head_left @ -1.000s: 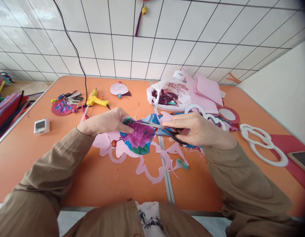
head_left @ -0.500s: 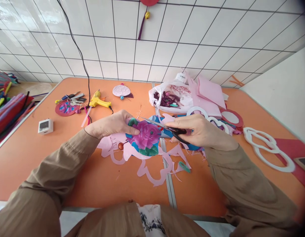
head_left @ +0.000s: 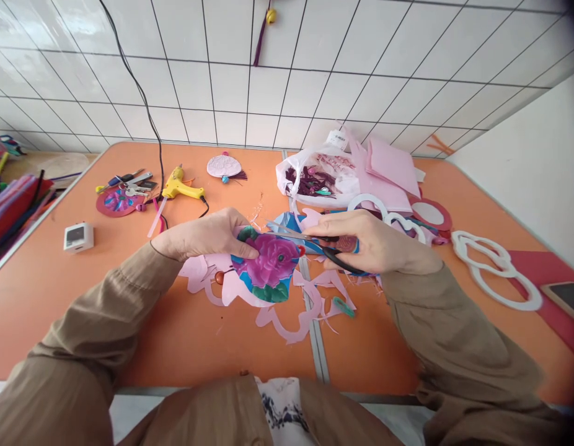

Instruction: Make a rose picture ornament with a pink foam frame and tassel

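Observation:
My left hand [head_left: 207,235] is closed on a round printed piece [head_left: 268,267] showing a purple rose on blue, held just above the orange table [head_left: 175,334]. My right hand [head_left: 370,243] grips black-handled scissors [head_left: 315,238], whose blades reach left to the top edge of the rose piece. Pink paper offcuts [head_left: 291,316] lie under and in front of both hands. A small orange bead [head_left: 219,279] sits beside the piece's left edge.
A yellow glue gun [head_left: 181,188] with a black cord, keys [head_left: 129,183], a small white box [head_left: 77,236] and a stack of coloured sheets [head_left: 12,210] are on the left. A plastic bag [head_left: 315,179], pink sheets [head_left: 389,164] and white rings [head_left: 496,272] are on the right.
The scissors' blades have worked a little along the top edge of the rose piece, and my left hand has turned the piece slightly. The head camera shifted a bit.

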Demonstrator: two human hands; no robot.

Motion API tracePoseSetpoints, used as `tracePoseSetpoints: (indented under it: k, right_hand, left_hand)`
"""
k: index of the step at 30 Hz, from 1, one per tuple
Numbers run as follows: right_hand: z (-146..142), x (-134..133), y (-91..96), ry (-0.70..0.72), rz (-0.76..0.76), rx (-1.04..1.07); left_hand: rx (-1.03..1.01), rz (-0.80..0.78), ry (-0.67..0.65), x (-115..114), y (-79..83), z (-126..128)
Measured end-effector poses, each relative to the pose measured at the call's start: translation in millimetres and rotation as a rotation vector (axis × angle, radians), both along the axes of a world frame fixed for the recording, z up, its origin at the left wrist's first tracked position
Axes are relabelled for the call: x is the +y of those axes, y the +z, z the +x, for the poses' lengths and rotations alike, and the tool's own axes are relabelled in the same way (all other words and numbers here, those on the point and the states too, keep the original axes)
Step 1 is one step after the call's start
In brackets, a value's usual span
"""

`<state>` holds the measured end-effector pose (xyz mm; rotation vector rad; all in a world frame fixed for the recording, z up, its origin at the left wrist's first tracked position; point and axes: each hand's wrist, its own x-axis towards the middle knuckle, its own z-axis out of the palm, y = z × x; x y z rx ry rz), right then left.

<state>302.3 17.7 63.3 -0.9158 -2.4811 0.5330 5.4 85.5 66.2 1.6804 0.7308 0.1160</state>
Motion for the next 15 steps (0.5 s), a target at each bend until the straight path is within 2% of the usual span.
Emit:
tracePoseSetpoints:
  k: [8,15]
  right_hand:
    - [-4.5,-2.1,0.0,0.015,0.010,-0.029]
    - [-5.4,-1.9,0.0,0.021,0.010,-0.036]
  left_hand:
    - [0.077,0.059,-0.026,2.4,-1.5,-0.9]
    - [0.088,0.038,-0.015,1.3,0.7,-0.4]
